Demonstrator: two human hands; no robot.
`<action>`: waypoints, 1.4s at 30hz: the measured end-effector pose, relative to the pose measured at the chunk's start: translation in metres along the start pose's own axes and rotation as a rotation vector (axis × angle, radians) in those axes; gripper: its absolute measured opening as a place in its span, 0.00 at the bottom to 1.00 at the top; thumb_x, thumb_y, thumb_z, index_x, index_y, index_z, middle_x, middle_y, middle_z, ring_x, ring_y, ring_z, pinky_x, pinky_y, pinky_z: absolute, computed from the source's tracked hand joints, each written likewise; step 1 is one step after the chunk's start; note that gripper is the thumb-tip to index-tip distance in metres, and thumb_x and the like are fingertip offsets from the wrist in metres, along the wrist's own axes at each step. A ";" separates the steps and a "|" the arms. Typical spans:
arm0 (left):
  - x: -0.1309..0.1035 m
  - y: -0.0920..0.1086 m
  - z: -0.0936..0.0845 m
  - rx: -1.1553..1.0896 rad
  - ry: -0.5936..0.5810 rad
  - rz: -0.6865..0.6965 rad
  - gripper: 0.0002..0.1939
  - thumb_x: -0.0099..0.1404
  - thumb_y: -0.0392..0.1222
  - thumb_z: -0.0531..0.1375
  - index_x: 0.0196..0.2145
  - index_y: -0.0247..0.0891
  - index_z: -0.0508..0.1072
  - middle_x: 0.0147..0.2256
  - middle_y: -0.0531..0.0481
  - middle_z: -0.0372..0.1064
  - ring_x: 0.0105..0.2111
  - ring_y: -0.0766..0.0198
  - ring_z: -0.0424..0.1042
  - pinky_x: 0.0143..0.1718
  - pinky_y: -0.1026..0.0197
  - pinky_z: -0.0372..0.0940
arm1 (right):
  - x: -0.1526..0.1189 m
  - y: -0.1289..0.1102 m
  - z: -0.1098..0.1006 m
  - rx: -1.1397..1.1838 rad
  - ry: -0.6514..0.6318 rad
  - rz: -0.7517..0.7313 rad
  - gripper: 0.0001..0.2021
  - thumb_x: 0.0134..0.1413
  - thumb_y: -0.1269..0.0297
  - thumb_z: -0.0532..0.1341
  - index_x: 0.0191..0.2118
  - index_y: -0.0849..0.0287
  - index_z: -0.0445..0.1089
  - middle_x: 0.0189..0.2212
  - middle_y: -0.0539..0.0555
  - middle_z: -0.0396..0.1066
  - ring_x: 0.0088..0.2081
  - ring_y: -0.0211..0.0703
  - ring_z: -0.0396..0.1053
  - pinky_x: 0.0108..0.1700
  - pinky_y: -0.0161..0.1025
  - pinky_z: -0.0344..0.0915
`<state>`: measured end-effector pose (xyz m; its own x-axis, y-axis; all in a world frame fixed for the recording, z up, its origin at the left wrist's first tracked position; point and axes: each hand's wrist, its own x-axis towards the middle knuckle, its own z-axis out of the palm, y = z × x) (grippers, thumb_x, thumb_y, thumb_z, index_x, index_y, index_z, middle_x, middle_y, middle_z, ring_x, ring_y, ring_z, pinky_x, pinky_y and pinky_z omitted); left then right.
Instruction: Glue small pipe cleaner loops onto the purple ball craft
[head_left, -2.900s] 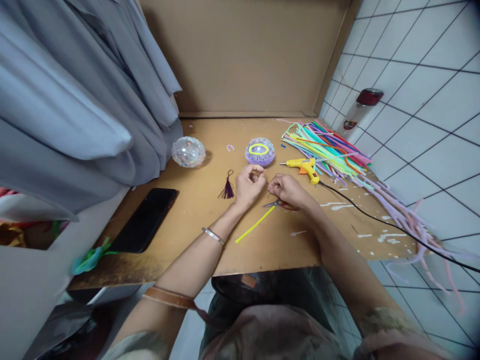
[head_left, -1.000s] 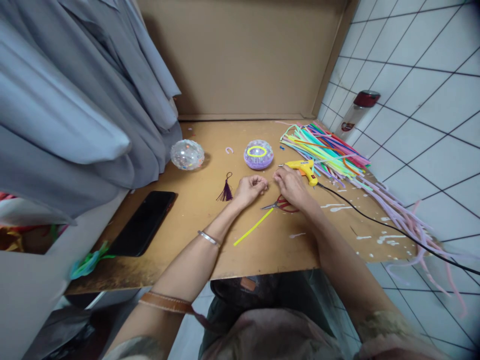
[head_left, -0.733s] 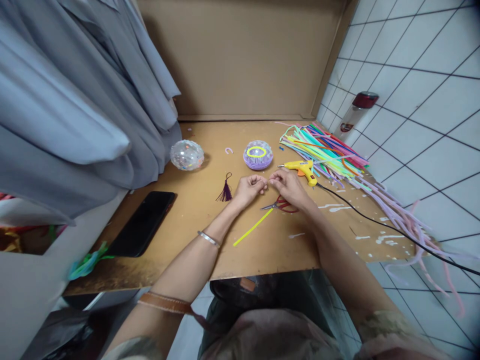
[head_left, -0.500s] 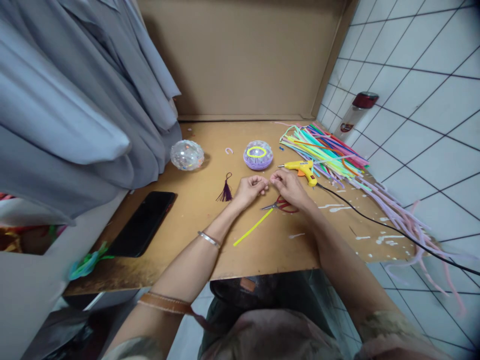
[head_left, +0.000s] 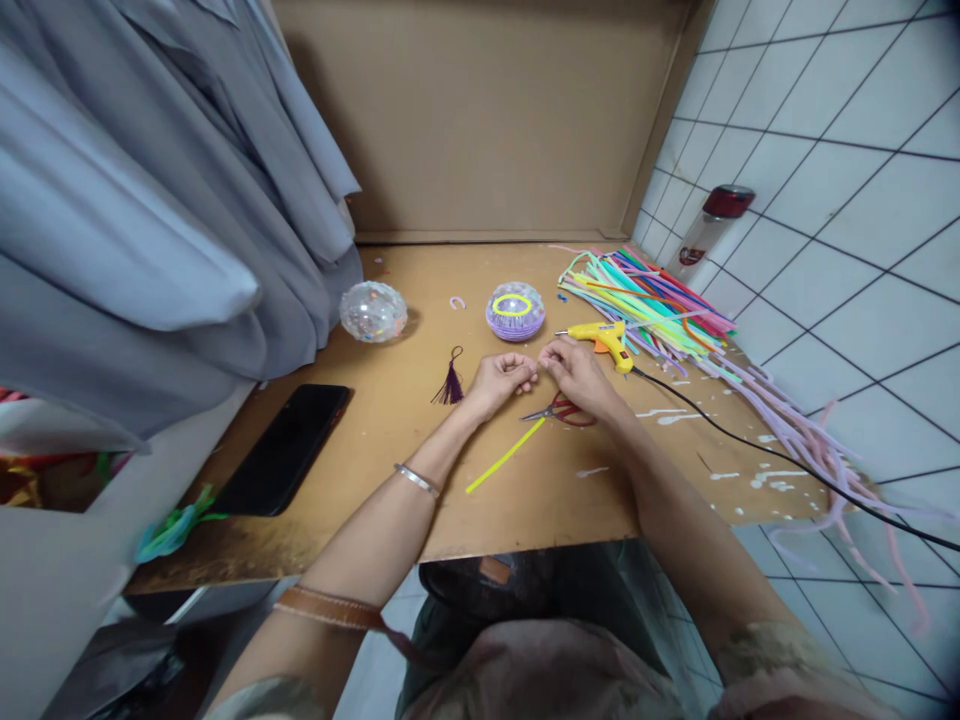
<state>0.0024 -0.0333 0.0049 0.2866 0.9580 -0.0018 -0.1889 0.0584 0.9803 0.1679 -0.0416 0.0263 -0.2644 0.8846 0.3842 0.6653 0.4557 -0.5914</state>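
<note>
Between the fingertips, whatever is being worked on is too small to be seen; I cannot tell what it is. The left hand point(head_left: 507, 380) has its fingers curled with the thumb against them, and the right hand point(head_left: 574, 370) makes a similar pinch facing it, with only a narrow gap between the two. Whether either one truly has hold of something, I cannot tell.

For such fine work, in my judgement, it is good to pinch lightly, to support the wrists on the table, and to move the fingertips in small steps. The scissors point(head_left: 553, 408) lie just below the right hand, so lowering it asks for care. The nozzle of the yellow glue gun point(head_left: 611, 335) is also near, and it may be hot.

Just beyond the hands sits a purple ball point(head_left: 514, 325) with a yellow ring on it. Nearer to the person lies a yellow strip point(head_left: 504, 458); to the left are a dark tassel point(head_left: 450, 384), a clear ball point(head_left: 373, 312) and a phone point(head_left: 283, 452). The table point(head_left: 390, 450) is brown, with white stains at right, where a bundle of colourful stems point(head_left: 649, 305) lies beside a tiled wall point(head_left: 847, 170). Grey cloth point(head_left: 225, 220) hangs at left.
</note>
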 end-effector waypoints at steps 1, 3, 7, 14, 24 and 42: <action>0.000 0.001 0.001 -0.001 0.004 -0.006 0.08 0.50 0.39 0.67 0.25 0.33 0.74 0.22 0.52 0.71 0.19 0.74 0.64 0.23 0.68 0.57 | 0.000 0.000 0.000 0.000 0.000 -0.002 0.05 0.54 0.70 0.54 0.30 0.57 0.65 0.31 0.52 0.66 0.34 0.43 0.63 0.40 0.40 0.58; -0.001 0.002 0.001 -0.003 0.012 -0.014 0.05 0.50 0.36 0.65 0.24 0.33 0.73 0.21 0.53 0.70 0.18 0.74 0.64 0.23 0.69 0.57 | 0.000 0.000 0.000 -0.002 0.004 -0.009 0.05 0.53 0.70 0.54 0.30 0.57 0.65 0.31 0.52 0.66 0.34 0.44 0.63 0.40 0.40 0.58; 0.000 0.003 0.002 -0.008 0.024 -0.024 0.01 0.51 0.34 0.62 0.24 0.33 0.72 0.21 0.54 0.70 0.18 0.75 0.63 0.23 0.69 0.57 | 0.001 0.001 -0.001 -0.006 0.021 -0.020 0.04 0.54 0.69 0.54 0.30 0.56 0.65 0.30 0.52 0.66 0.35 0.44 0.64 0.40 0.40 0.59; -0.001 0.005 0.003 -0.001 0.035 -0.034 0.01 0.51 0.33 0.61 0.23 0.33 0.72 0.21 0.54 0.70 0.18 0.75 0.63 0.23 0.69 0.58 | 0.001 0.003 0.000 -0.013 0.027 -0.033 0.05 0.54 0.67 0.54 0.30 0.56 0.64 0.30 0.52 0.66 0.34 0.44 0.65 0.39 0.40 0.60; 0.001 0.001 0.003 -0.012 0.089 -0.016 0.05 0.50 0.37 0.64 0.24 0.34 0.72 0.21 0.54 0.69 0.18 0.74 0.62 0.22 0.68 0.56 | -0.001 0.008 -0.018 -0.568 0.374 0.487 0.16 0.63 0.60 0.51 0.47 0.65 0.69 0.48 0.70 0.69 0.51 0.62 0.65 0.53 0.56 0.59; 0.000 -0.001 0.006 -0.058 0.102 0.011 0.07 0.50 0.39 0.67 0.24 0.34 0.72 0.21 0.54 0.70 0.18 0.75 0.62 0.22 0.69 0.58 | 0.004 0.047 -0.022 -0.455 0.363 0.805 0.27 0.47 0.53 0.62 0.49 0.68 0.71 0.48 0.74 0.72 0.49 0.68 0.72 0.50 0.58 0.67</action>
<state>0.0087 -0.0348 0.0051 0.1882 0.9820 -0.0145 -0.2463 0.0615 0.9672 0.2134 -0.0195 0.0158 0.5634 0.7946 0.2264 0.7770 -0.4163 -0.4723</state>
